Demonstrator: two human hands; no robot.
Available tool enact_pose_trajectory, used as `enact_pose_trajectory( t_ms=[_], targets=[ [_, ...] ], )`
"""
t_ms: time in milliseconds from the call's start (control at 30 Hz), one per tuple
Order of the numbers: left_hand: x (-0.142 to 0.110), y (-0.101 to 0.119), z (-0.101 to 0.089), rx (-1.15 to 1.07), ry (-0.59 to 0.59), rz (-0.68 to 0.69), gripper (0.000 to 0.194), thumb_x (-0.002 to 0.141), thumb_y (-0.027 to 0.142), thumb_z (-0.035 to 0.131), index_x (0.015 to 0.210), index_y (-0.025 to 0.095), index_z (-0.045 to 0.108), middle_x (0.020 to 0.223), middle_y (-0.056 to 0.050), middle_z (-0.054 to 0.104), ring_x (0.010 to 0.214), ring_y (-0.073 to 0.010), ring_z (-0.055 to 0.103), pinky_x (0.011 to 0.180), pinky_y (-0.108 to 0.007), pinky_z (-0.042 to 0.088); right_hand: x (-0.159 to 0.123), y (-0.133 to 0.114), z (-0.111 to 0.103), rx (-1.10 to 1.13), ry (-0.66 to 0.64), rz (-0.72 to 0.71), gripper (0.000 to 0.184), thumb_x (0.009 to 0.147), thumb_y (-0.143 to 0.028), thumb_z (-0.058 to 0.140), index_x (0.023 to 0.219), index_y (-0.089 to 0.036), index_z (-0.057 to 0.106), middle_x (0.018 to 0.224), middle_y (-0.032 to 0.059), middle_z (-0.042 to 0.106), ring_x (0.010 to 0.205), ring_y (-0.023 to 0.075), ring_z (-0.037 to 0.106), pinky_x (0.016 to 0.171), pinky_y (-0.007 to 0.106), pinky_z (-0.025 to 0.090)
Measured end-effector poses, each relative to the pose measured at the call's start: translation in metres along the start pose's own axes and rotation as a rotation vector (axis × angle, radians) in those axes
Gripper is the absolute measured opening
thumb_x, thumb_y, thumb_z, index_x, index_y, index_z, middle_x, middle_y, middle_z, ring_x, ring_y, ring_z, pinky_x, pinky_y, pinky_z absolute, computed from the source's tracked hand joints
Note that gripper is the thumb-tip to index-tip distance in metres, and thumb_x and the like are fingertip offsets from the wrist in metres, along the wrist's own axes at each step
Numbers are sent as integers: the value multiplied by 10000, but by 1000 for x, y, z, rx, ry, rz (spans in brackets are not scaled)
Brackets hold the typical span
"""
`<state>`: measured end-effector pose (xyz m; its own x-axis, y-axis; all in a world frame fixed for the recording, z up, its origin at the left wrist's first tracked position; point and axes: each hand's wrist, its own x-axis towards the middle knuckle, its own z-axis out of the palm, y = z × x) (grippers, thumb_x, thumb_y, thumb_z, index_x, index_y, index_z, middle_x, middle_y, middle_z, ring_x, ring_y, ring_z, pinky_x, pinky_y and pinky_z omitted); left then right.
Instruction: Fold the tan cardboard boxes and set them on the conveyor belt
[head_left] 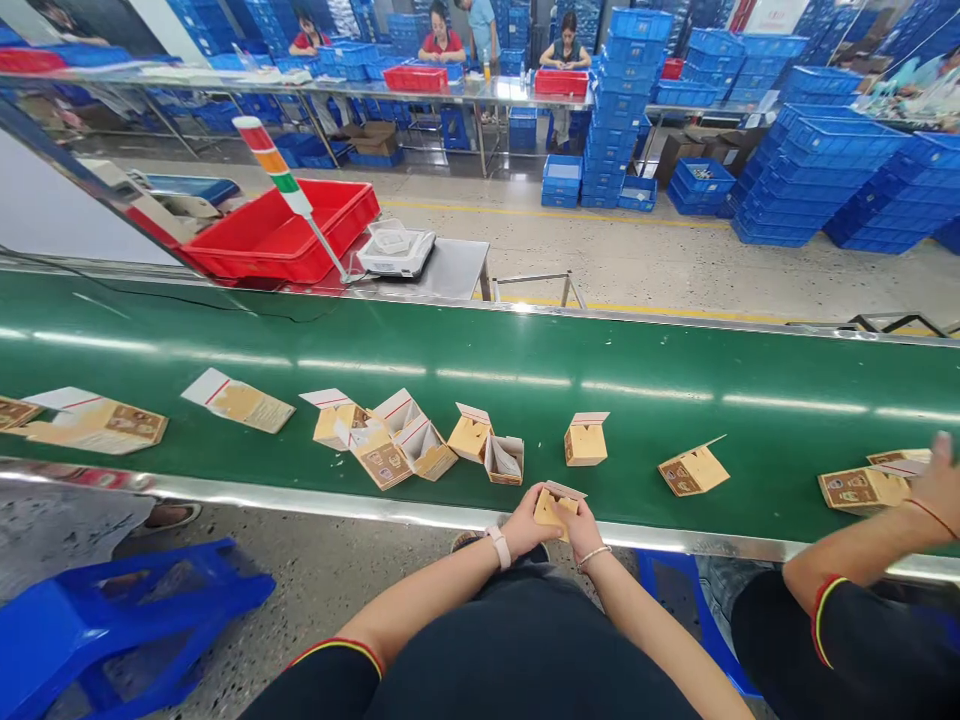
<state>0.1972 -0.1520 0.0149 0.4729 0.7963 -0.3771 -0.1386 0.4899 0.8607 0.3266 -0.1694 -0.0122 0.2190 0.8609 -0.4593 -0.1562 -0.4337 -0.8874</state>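
Both my hands hold one small tan cardboard box (553, 508) at the near edge of the green conveyor belt. My left hand (526, 520) wraps round its left side, and my right hand (585, 527) grips the right side. The box's white-lined flap stands up at the back; its underside is hidden. Just beyond my hands is another tan box (586, 443) with its flap raised. To the left, an open box (505, 460) shows a grey-white inside and touches a tan box (471, 437).
The green belt (525, 350) runs across, carrying a cluster of open boxes (397, 440), a flatter carton (240, 400) and a box (694, 468). At right a co-worker's hand (937, 490) is by a box (862, 488). Beyond stand a red bin (262, 255) and a signal light (274, 170).
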Motion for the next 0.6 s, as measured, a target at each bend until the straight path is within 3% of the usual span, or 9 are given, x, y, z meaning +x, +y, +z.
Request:
enact_pose_trajectory(
  t_ms=[100, 167, 300, 400, 467, 533, 600],
  targets=[
    [12, 2, 7, 29, -94, 36, 962, 383, 68, 871, 1235, 183, 438, 1241, -153, 564, 1135, -288, 568, 936, -441, 486, 2, -3, -12, -23, 74, -4, 478, 586, -517, 728, 886, -181, 567, 826, 97, 684, 729, 260, 673, 632, 383, 553],
    [16, 6, 12, 113, -73, 69, 966, 343, 52, 875, 1205, 169, 456, 1230, -157, 570, 1142, -300, 560, 959, -460, 468, -2, -2, -20, -66, 162, -59, 516, 593, -488, 730, 971, -183, 555, 950, 124, 662, 804, 267, 660, 672, 387, 550],
    [19, 6, 38, 238, 19, 172, 703, 571, 165, 811, 1199, 175, 494, 1202, -146, 602, 1098, -271, 587, 973, -444, 462, -24, -1, -34, -491, 359, -296, 689, 612, -471, 710, 1185, -163, 484, 1121, 196, 571, 1019, 352, 579, 790, 448, 509],
    [17, -3, 55, 289, -104, 213, 644, 679, 167, 703, 1279, 185, 472, 1181, -130, 626, 1053, -238, 615, 927, -388, 495, -32, -4, -49, -835, 427, -342, 756, 604, -466, 695, 1242, -148, 445, 1052, 203, 565, 994, 393, 571, 768, 464, 480],
    [9, -10, 50, 393, -172, 219, 554, 674, 143, 661, 1213, 193, 541, 1084, -94, 664, 975, -213, 640, 876, -353, 514, -27, -11, -67, -941, 481, -433, 729, 596, -437, 683, 1230, -161, 450, 974, 174, 568, 899, 367, 591, 728, 440, 468],
    [-4, -14, 31, 526, -62, 240, 333, 703, 161, 602, 1034, 196, 617, 926, -52, 673, 846, -183, 646, 808, -333, 526, -15, -21, -92, -988, 543, -544, 682, 605, -404, 655, 1213, -168, 455, 934, 152, 563, 861, 346, 585, 733, 442, 460],
    [-20, -16, 4, 626, 221, 300, 182, 729, 212, 581, 909, 191, 596, 851, -37, 629, 771, -172, 617, 751, -334, 525, -1, -35, -119, -1011, 625, -575, 664, 625, -383, 623, 1219, -146, 444, 961, 167, 558, 910, 364, 563, 776, 484, 452]
  ],
)
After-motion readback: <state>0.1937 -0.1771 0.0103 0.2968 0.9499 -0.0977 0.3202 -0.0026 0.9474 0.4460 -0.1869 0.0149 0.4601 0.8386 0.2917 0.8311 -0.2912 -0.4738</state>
